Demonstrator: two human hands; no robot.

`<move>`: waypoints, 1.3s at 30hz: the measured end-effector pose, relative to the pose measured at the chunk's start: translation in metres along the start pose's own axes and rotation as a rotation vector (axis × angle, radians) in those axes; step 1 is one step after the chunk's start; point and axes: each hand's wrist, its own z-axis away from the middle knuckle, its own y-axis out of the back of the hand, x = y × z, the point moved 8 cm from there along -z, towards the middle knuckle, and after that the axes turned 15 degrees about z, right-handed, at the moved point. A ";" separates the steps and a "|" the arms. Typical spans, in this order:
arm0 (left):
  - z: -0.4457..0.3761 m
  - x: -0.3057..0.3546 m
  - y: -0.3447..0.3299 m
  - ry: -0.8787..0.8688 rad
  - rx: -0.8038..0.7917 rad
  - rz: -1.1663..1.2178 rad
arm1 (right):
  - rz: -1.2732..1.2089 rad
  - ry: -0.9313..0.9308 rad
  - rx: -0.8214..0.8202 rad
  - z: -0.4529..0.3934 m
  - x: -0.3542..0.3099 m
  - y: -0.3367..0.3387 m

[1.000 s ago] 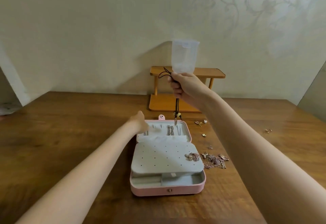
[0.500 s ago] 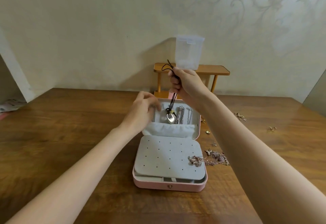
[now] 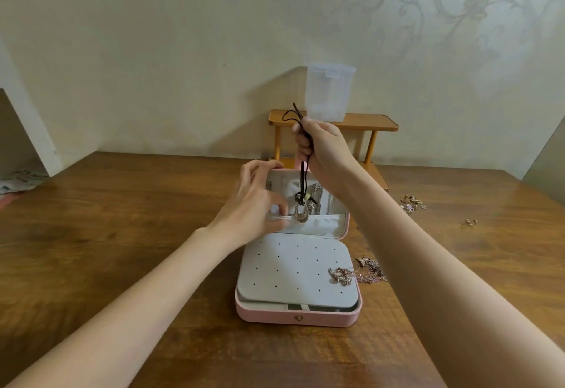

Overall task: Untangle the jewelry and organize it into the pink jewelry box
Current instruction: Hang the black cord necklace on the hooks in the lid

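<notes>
Above the pink jewelry box [image 3: 298, 316], right hand [image 3: 324, 150] gripping black cord necklace [image 3: 301, 209]; left hand [image 3: 253, 207] pinching lid pocket [image 3: 318, 224].

The right hand [image 3: 324, 149] grips a cord necklace [image 3: 302, 179] above the jewelry box [image 3: 298, 316]; its pendant [image 3: 300, 214] hangs below the grip, before the raised lid [image 3: 333, 204]; the left hand [image 3: 255, 204] is left of the pendant; a chain tangle [image 3: 356, 273] lies lower right; a shelf [image 3: 367, 123] stands behind.
</notes>
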 end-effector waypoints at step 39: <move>-0.003 0.000 0.005 0.128 0.502 0.040 | 0.038 0.195 0.106 0.042 0.002 -0.015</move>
